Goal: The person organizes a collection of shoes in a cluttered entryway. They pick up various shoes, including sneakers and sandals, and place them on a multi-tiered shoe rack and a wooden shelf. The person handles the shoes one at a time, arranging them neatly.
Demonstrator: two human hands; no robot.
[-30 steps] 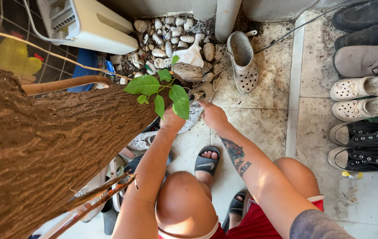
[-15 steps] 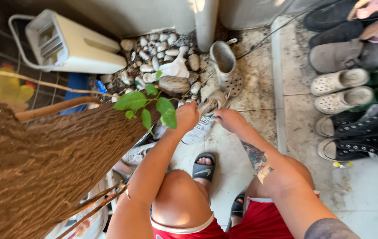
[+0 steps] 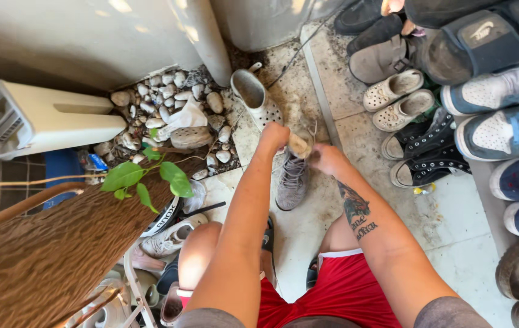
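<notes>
Pale, grimy floor tiles (image 3: 357, 136) run up to a wall, with a bed of white pebbles (image 3: 168, 103) and a tree trunk (image 3: 47, 249) off to the left of the fingers. Both hands meet over a grey lace-up sneaker (image 3: 292, 182) that hangs toe-down just above the tiles: the left hand (image 3: 273, 136) has its fingers closed on the heel end, and the right hand (image 3: 327, 159) pinches the collar or tongue beside it. Gripping it well here seems to mean keeping both holds near the opening so the shoe stays steady and the laces hang free. Just beyond the fingers lies a beige perforated clog (image 3: 255, 97), its opening empty. To the right of the fingers a row of shoes lines the floor: small cream clogs (image 3: 396, 100), black canvas high-tops (image 3: 420, 152) and blue-and-grey trainers (image 3: 502, 130); nothing shows inside any of them. A white plastic box (image 3: 34, 121) lies on its side, far left.
</notes>
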